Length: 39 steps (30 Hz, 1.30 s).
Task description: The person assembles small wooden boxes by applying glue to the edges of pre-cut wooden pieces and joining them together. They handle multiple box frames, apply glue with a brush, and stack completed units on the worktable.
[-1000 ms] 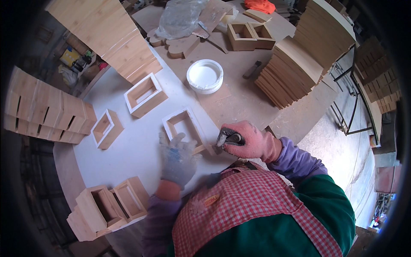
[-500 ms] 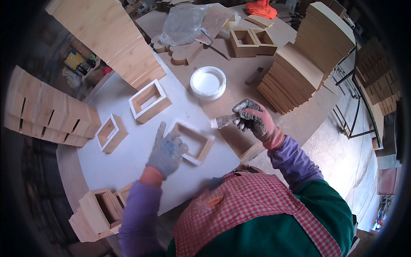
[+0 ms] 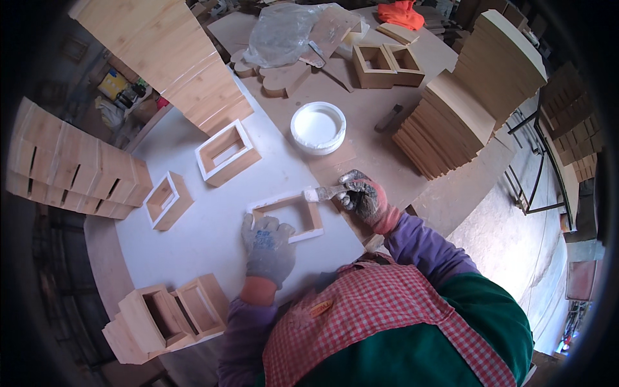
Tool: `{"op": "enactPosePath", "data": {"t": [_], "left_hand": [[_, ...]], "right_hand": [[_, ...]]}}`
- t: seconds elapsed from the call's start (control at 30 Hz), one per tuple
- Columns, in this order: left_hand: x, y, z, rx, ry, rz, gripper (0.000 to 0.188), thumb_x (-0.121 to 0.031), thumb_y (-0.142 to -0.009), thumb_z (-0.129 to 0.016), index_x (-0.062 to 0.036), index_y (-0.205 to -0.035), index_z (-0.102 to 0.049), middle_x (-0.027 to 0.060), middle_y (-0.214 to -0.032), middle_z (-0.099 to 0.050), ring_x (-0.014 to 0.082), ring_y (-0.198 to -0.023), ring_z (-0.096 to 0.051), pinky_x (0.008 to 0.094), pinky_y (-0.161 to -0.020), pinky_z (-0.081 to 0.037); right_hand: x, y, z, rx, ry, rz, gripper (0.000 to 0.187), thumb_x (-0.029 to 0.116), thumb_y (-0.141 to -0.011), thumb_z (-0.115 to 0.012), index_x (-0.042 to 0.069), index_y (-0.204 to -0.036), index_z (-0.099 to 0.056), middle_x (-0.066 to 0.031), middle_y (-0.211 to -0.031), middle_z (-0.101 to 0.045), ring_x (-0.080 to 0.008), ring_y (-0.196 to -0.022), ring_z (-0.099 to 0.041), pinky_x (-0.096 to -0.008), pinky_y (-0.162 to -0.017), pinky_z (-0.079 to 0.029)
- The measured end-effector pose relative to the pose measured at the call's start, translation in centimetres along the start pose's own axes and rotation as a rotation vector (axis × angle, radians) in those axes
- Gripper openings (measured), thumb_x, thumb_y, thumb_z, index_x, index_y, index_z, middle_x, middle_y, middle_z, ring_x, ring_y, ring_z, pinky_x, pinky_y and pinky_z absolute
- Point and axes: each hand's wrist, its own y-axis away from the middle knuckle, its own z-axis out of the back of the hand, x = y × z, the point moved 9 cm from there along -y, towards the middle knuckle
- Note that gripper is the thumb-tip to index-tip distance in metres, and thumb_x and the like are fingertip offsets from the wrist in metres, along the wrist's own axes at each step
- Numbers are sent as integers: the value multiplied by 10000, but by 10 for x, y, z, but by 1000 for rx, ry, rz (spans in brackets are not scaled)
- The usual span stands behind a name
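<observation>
On the white board [image 3: 187, 255] in front of me lies a small rectangular wooden frame [image 3: 314, 219], its upper rim coated white. My left hand [image 3: 269, 253], in a grey glove, grips the frame's near left corner, fingers curled over the edge; the fingertips are partly hidden. In a stained pink glove, my right hand [image 3: 363, 198] is closed round a flat paintbrush [image 3: 325, 193]. The white-loaded bristles touch the frame's far right corner. Beyond the frame stands a round white tub [image 3: 318, 128] with white stuff in it.
Two white-rimmed wooden boxes [image 3: 229, 153] sit left of the frame. Tall stacks of wooden boxes [image 3: 77, 168] and brown boards [image 3: 445, 122] flank the table. Farther back are a plastic bag [image 3: 277, 35], an orange cloth [image 3: 400, 14] and a double box [image 3: 377, 76]. More boxes [image 3: 158, 316] stand near left.
My left hand has moved right and nearer me, from a pointing pose to a hold on the frame. My right hand has brought the brush left onto the frame, which has turned slightly.
</observation>
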Motion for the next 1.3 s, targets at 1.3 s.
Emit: {"op": "enactPosePath", "data": {"t": [1.3], "left_hand": [[4,3,-7,-81,-37,-49,204,-225,-751,-708,-141,-935,-675,62,-977,-621,285,-1101,-549,573,-1119,-213]], "right_hand": [[63,59,-113,196,1185,197,130,95,-841,-645,23,-949,-637,-52,-738,-616,-119,-642,-575,-285,-596,-472]]}}
